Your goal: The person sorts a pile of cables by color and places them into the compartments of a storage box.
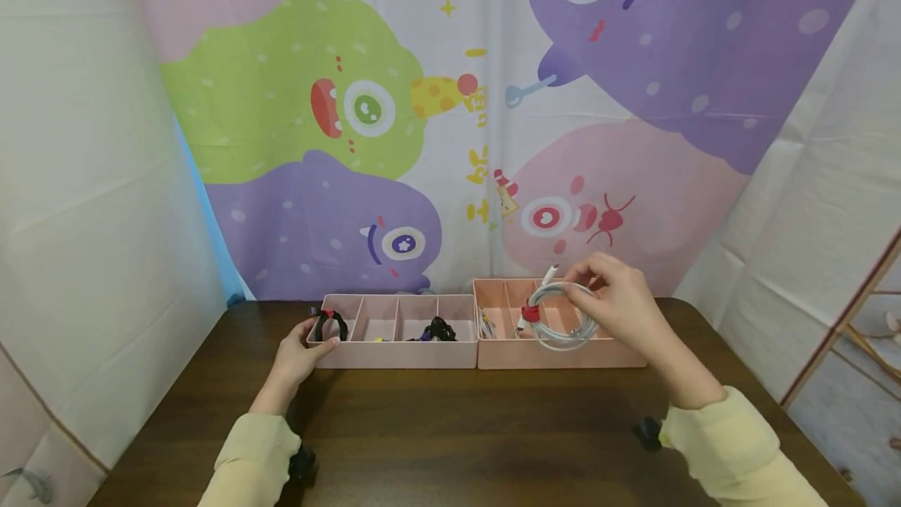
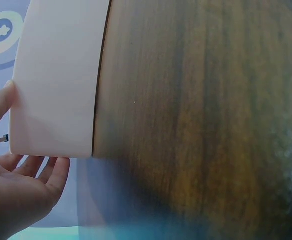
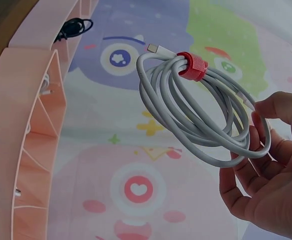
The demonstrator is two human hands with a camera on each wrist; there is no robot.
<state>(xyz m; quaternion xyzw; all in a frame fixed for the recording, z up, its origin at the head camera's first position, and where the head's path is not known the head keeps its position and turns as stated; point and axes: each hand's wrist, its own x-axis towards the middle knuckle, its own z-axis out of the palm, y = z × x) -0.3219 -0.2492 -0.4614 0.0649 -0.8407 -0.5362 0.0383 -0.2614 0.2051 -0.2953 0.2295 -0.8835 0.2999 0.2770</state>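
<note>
My right hand [image 1: 619, 300] pinches a coiled white cable [image 3: 186, 120] between thumb and fingers, up over the peach divided box [image 1: 556, 355]. A red strap [image 3: 192, 66] wraps the coil, and a metal-tipped plug [image 3: 153, 48] sticks out beside it. My left hand [image 1: 296, 354] grips the left end of the pale pink divided box [image 1: 401, 356], its thumb at the front rim and its fingers against the end wall. In that end compartment stands a coiled black cable [image 1: 342, 325] with a red tie.
Both boxes stand end to end on the dark wooden table [image 1: 457, 429], close to the cartoon curtain [image 1: 450, 257] behind. A bundle of dark cables [image 1: 441, 329] lies further right in the pink box. Small white cable pieces [image 1: 486, 325] sit in the peach box's left compartment.
</note>
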